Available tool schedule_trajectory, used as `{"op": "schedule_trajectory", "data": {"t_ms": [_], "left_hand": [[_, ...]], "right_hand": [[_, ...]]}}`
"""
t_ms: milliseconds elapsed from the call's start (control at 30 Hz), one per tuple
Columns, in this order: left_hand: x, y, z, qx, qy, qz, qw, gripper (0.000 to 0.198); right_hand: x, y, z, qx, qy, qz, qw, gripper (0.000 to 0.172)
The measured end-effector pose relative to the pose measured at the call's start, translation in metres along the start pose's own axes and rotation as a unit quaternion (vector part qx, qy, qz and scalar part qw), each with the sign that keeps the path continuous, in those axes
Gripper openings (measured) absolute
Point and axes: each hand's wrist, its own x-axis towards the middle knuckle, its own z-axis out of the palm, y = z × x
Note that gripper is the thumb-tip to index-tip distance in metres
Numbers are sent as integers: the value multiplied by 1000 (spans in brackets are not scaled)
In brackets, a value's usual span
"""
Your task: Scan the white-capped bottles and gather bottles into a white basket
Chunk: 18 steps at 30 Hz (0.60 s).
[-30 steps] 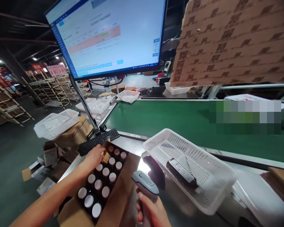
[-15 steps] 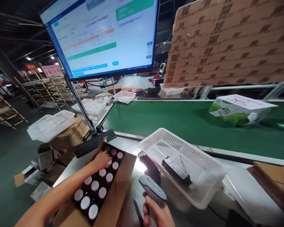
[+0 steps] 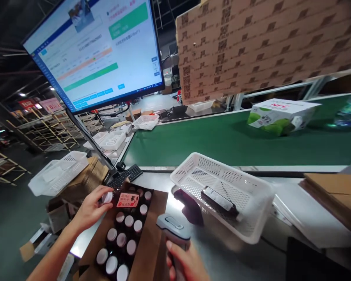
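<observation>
My left hand (image 3: pixel 95 207) is closed round the white-capped end of a dark bottle (image 3: pixel 128 200). The bottle lies on its side above the open cardboard box (image 3: pixel 152 234), with its red and pink label facing up. Inside the box stand several dark bottles with white caps (image 3: pixel 121 239). My right hand (image 3: pixel 184 257) grips the handle of a grey barcode scanner (image 3: pixel 174 228), whose head is beside the box's right wall. Behind the scanner, a white perforated basket (image 3: pixel 190 168) holds one dark bottle with a pale label (image 3: pixel 220 201), lying down.
A monitor (image 3: pixel 96 58) hangs over a black keyboard (image 3: pixel 124 176) at the left. A green conveyor belt (image 3: pixel 187 144) crosses behind the metal table, carrying a white and green NFC carton (image 3: pixel 280 115). Flattened cardboard (image 3: pixel 336 191) lies at the right; stacked white baskets (image 3: pixel 58 169) sit far left.
My left hand has drawn a bottle up out of the box and tipped it sideways. The scanner has moved a little left and up in view. The camera has turned slightly.
</observation>
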Motion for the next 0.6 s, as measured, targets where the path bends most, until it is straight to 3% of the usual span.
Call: {"op": "schedule_trajectory", "data": {"t_ms": [100, 200, 267, 333, 433, 533, 600], "left_hand": [[-9, 16, -5, 85, 14, 163, 983, 29], [-11, 32, -12, 173, -28, 328, 928, 32], [-14, 39, -14, 215, -71, 388, 893, 30], [-20, 41, -9, 231, -104, 422, 871, 33], [-36, 35, 5, 205, -128, 430, 870, 27], [-49, 27, 14, 182, -104, 410, 888, 25], [-52, 24, 15, 189, -82, 421, 883, 23]], "right_hand": [[3, -8, 3, -1, -24, -5, 1000, 53], [8, -24, -3, -40, -56, 14, 998, 52], [11, -40, -6, -69, -69, 34, 995, 52], [14, -55, -8, -85, -76, 52, 992, 54], [16, -68, -9, -98, -98, 93, 986, 54], [16, -65, -8, -95, -136, 134, 977, 58], [16, -58, -8, -82, -138, 142, 977, 58]]}}
